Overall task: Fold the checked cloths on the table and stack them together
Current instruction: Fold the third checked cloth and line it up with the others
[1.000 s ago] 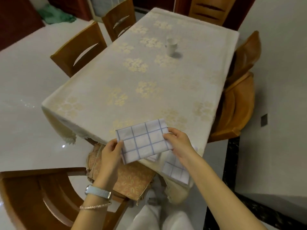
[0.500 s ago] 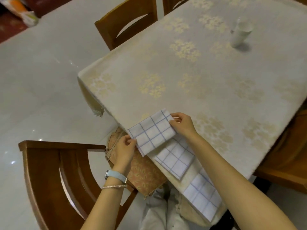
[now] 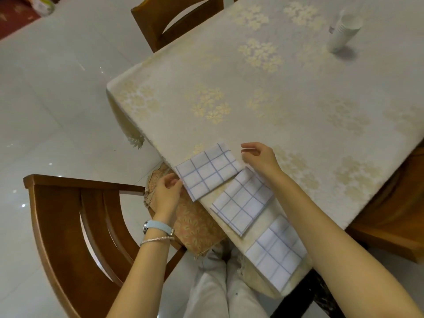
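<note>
A brown wooden chair with a curved back [image 3: 68, 226] is standing at 8 o'clock of the view, and a worn orange floral seat cushion [image 3: 197, 228] is lying on it, tucked under the edge of the surface. The left hand [image 3: 168, 191], with a light-blue strapped watch [image 3: 158, 226] and a thin silver bracelet [image 3: 156, 240] on its wrist, is hovering over that cushion. Its grip is loosely curled, with the fingertips meeting the 8 o'clock edge of the first folded white cloth with blue checks [image 3: 207, 171]; whether they are pinching it cannot be told.

That cloth is lying flat at the near corner of the surface covered by a cream floral tablecloth [image 3: 252, 88], slightly overhanging the edge. A second folded checked cloth [image 3: 243, 200] is lying just beside it at 4 o'clock, with its far corner running under the right forearm. A third folded checked cloth [image 3: 275, 253] is lying further along the same edge, apart from the second. None is stacked on another.

The right hand [image 3: 259, 157] is hovering at 3 o'clock of the first cloth, its grip relaxed and half open, holding nothing.

A stack of white paper cups [image 3: 344, 31] is standing well apart at 1 o'clock; the top cup is showing only its white inner wall. Another wooden chair [image 3: 174, 19] is standing at 11 o'clock.
</note>
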The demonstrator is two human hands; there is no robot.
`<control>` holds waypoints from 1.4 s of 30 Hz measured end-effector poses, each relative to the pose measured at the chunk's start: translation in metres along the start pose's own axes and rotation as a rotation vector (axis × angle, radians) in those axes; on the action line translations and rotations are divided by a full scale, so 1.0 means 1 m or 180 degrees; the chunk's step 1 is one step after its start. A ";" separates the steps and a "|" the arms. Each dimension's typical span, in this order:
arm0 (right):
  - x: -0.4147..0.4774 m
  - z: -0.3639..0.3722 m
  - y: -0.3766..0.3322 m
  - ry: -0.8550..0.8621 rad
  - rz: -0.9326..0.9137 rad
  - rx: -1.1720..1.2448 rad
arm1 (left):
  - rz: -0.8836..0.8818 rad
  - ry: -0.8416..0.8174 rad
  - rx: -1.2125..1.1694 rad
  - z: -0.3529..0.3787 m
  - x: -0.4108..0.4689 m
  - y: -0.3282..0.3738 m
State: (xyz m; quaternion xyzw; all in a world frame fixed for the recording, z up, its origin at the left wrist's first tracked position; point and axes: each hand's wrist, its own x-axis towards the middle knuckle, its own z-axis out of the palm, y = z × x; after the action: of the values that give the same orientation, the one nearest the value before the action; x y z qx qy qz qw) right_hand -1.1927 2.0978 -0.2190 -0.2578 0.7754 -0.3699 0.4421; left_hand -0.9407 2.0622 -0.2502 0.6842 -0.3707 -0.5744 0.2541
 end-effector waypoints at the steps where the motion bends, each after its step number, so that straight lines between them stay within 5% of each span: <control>1: -0.007 -0.008 -0.001 0.0031 -0.0064 0.0003 | 0.0017 0.0056 -0.0008 -0.001 -0.005 0.000; 7: -0.061 -0.061 0.023 -0.0087 -0.0082 -0.0283 | 0.0812 -0.0047 0.0450 0.009 -0.057 -0.006; 18: -0.147 -0.113 0.117 0.0775 0.0647 -0.0287 | 0.1699 -0.2206 0.1700 0.093 -0.138 -0.050; 23: -0.182 -0.106 0.148 0.1354 0.1201 0.0524 | 0.2001 -0.2258 0.2510 0.115 -0.129 -0.060; 31: -0.206 -0.072 0.179 0.1444 0.1626 0.1232 | 0.2239 -0.2228 0.2801 0.125 -0.119 -0.064; 42: -0.212 -0.060 0.184 0.1510 0.1502 0.0816 | 0.2225 -0.2411 0.2758 0.129 -0.131 -0.070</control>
State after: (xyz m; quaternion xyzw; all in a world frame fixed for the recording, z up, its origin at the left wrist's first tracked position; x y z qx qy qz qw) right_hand -1.1583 2.3817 -0.2414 0.0789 0.8419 -0.4015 0.3518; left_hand -1.0601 2.2185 -0.2533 0.3155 -0.8308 -0.4580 -0.0200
